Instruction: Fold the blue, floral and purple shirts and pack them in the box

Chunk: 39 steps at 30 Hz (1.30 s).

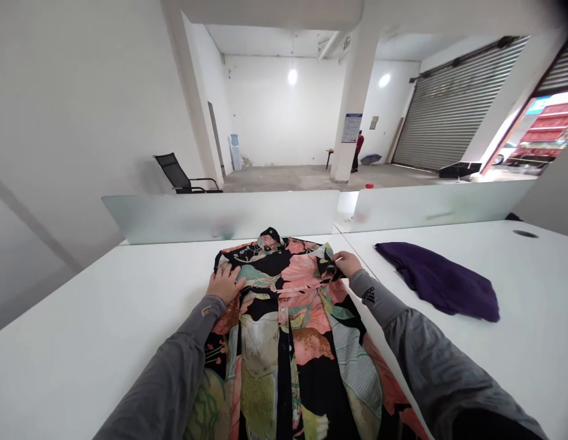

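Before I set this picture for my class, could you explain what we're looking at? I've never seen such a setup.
There's no machine here, just a person working bare-handed, seen by one camera worn on the head, looking forward and down. On the white table lies a floral button-front shirt, its collar towards the frosted divider. The left hand rests spread on the shirt; the right hand pinches it on the opposite side. A dark purple cloth lies further right.
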Available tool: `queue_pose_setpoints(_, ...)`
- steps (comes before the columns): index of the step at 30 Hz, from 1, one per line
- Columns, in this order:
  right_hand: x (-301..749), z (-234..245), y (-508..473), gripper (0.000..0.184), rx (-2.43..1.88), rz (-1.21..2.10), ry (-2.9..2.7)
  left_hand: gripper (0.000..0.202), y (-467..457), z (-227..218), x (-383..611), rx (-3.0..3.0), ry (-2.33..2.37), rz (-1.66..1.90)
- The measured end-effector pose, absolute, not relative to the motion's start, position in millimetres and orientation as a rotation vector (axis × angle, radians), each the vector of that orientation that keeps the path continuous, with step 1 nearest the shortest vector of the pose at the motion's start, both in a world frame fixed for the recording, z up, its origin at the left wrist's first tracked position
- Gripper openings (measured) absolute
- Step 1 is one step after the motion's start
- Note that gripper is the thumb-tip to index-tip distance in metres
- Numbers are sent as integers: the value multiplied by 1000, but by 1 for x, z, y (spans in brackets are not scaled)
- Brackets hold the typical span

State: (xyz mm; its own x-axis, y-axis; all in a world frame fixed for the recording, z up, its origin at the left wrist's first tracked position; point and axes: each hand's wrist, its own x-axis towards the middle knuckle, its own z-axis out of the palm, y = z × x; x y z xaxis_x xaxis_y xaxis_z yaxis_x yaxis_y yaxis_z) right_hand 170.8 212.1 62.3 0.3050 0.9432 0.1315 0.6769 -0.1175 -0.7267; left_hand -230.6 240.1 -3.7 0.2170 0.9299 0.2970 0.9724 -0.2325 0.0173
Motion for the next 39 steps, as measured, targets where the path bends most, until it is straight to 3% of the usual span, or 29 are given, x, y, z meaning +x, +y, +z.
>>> queue_pose_setpoints(3,166,66,202,16,-1853,691,-1311,51,243,-5,-238,-2314,-1828,-433)
queue_pose_setpoints(7,158,66,182,40,-1804,814,-1268,46,247,-5,-243,-2297,-1854,-545)
queue_pose_setpoints(12,136,62,169,76,-1731,388,-1926,42,249,-1,-248,-2219,-1951,-601)
queue_pose_setpoints(13,130,61,169,72,-1722,324,-2031,41,248,-1,-248,-2215,-1969,-597)
queue_pose_setpoints(17,112,59,175,14,-1823,288,-2020,43,243,0,-246,-2235,-2015,-556)
queue_pose_setpoints(18,110,61,178,7,-1830,300,-1971,44,242,-1,-245,-2237,-2027,-547)
queue_pose_setpoints(26,119,118,206,31,-1632,547,-1513,44,252,4,-262,-2206,-2122,-577)
queue_pose_setpoints(32,130,75,182,24,-1826,659,-1341,46,252,6,-273,-2145,-2085,-692)
queue_pose_setpoints(37,145,66,167,8,-1955,377,-1366,46,246,21,-274,-2122,-2010,-728)
queue_pose_setpoints(39,138,69,164,14,-1876,117,-1571,45,243,26,-273,-2181,-1929,-719)
